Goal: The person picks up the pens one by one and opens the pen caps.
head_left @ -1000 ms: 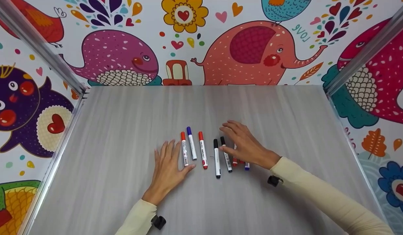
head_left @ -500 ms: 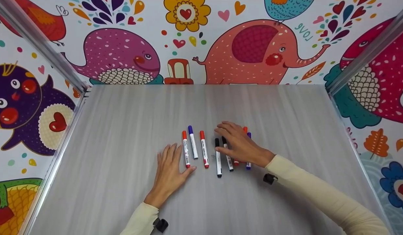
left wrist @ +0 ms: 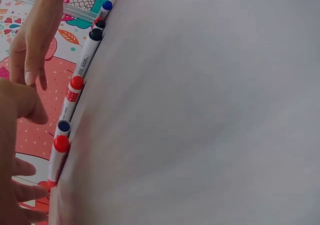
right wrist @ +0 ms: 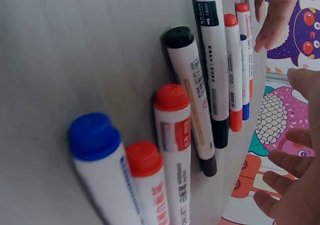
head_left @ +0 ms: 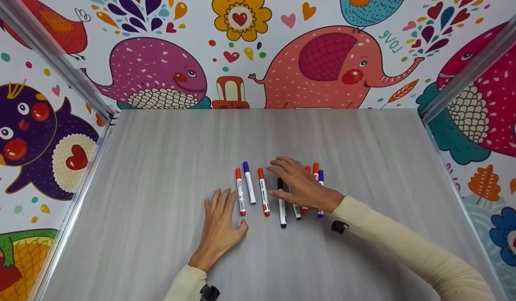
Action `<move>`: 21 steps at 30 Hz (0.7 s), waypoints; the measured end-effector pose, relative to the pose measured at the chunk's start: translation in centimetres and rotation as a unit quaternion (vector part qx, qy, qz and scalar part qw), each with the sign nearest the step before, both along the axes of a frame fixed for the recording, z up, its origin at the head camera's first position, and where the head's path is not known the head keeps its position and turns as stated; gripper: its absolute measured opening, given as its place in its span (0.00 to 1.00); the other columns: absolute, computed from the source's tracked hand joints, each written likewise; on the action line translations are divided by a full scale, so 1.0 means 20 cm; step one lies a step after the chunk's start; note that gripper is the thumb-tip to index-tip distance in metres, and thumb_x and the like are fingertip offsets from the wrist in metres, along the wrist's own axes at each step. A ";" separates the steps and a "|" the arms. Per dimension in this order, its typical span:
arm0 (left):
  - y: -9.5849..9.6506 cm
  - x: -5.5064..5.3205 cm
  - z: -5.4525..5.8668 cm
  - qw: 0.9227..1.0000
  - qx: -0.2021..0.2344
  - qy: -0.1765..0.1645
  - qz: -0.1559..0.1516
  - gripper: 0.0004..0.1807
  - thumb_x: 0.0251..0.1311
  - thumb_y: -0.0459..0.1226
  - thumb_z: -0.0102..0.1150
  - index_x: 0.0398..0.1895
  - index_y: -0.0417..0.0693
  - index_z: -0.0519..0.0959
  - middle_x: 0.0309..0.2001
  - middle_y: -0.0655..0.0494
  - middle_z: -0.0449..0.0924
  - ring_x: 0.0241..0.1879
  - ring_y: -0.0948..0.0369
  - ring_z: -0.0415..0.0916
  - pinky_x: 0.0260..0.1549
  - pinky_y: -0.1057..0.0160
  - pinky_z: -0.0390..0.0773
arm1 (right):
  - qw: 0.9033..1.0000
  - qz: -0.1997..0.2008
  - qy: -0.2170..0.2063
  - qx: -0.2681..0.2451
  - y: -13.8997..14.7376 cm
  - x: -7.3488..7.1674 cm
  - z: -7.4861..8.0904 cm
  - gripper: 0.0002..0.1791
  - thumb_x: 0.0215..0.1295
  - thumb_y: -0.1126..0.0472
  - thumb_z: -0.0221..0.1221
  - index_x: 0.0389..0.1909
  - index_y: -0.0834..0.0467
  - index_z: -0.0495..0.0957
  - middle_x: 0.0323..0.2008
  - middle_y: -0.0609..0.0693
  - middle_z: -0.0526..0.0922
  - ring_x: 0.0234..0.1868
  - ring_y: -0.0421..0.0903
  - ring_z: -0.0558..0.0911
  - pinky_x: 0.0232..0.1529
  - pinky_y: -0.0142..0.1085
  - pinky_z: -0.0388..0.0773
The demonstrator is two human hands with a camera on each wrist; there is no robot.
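Eight capped white plastic markers (head_left: 263,193) in loose row, midway between left and right edges of grey wood-grain table (head_left: 166,175). Right hand (head_left: 304,188) spread wide, gripping nothing, above black-capped pair (head_left: 282,214), partly hiding them; contact unclear. Left hand (head_left: 219,229) fingers straight, thumb wide, nothing held, near leftmost red-capped marker (head_left: 240,193). Round barrels likely roll: touch lightly. Bunched red-red-blue trio (right wrist: 172,135) rightward leaves little finger room. Cartoon-printed panel (head_left: 153,67) along back edge.
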State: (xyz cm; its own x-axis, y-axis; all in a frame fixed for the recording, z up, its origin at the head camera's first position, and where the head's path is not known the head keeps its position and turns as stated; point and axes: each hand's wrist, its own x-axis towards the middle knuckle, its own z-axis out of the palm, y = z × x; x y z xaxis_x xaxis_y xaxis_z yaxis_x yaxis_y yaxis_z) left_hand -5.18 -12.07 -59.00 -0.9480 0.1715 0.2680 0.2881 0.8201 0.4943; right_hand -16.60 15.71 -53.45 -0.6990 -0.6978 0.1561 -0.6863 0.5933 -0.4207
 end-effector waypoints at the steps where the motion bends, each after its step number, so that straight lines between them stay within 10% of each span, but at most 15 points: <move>1: 0.00 0.00 0.00 1.000 0.002 0.000 0.000 0.44 0.57 0.42 0.74 0.76 0.34 0.73 0.76 0.35 0.71 0.79 0.33 0.60 0.74 0.19 0.51 | 1.000 0.003 -0.001 -0.002 -0.01 0.00 0.00 0.40 0.74 0.44 0.71 0.79 0.56 0.72 0.78 0.59 0.72 0.83 0.57 0.64 0.80 0.60 0.64; 21: 0.01 0.02 -0.04 0.999 0.042 -0.009 0.019 0.43 0.60 0.43 0.82 0.75 0.34 0.74 0.75 0.36 0.72 0.79 0.33 0.61 0.75 0.20 0.51 | 0.999 0.039 -0.002 -0.002 -0.13 -0.03 -0.07 0.40 0.76 0.43 0.70 0.79 0.60 0.72 0.78 0.60 0.72 0.82 0.58 0.65 0.81 0.59 0.62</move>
State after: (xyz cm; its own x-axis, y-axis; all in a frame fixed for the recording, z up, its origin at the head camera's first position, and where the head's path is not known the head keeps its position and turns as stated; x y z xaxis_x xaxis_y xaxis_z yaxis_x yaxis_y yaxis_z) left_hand -4.68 -11.86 -59.70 -0.9583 0.1129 0.2625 0.2479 0.7855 0.5671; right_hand -17.30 13.02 -54.79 -0.6438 -0.7490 0.1562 -0.7281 0.5370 -0.4261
